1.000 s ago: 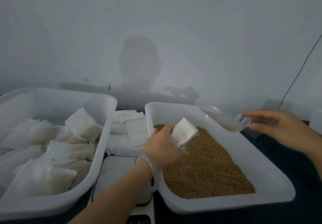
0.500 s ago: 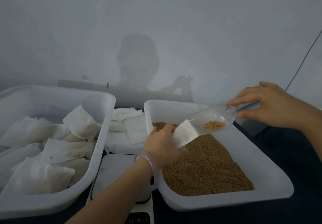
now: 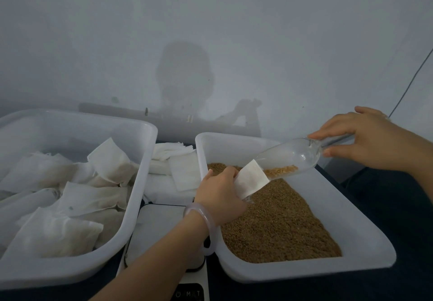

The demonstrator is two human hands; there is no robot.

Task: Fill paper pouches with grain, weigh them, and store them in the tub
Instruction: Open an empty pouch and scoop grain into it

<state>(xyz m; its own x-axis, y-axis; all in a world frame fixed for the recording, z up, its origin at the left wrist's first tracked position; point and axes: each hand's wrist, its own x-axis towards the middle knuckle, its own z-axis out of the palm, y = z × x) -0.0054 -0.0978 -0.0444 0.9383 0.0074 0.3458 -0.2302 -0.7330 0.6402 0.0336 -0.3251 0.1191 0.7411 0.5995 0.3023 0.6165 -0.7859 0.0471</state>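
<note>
Against grey wall [image 3: 234,19], dark tabletop [image 3: 304,291]: left hand [image 3: 218,195] grips pouch [image 3: 251,180], right hand [image 3: 372,141] grips scoop [image 3: 293,155].

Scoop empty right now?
No, the clear scoop holds a little grain near its mouth, at the pouch.

We log the pouch tub [image 3: 150,151] left, the grain tub [image 3: 351,218] right. The scale [image 3: 159,230] sits between them. Empty pouches [image 3: 182,172] lie behind it.

We count two white tubs, a left tub [image 3: 147,155] and a right tub [image 3: 365,235]. We find one clear scoop [image 3: 297,155], one scale [image 3: 159,230] and one held pouch [image 3: 251,180]; the filled pouches [image 3: 77,202] overlap beyond our counting.
</note>
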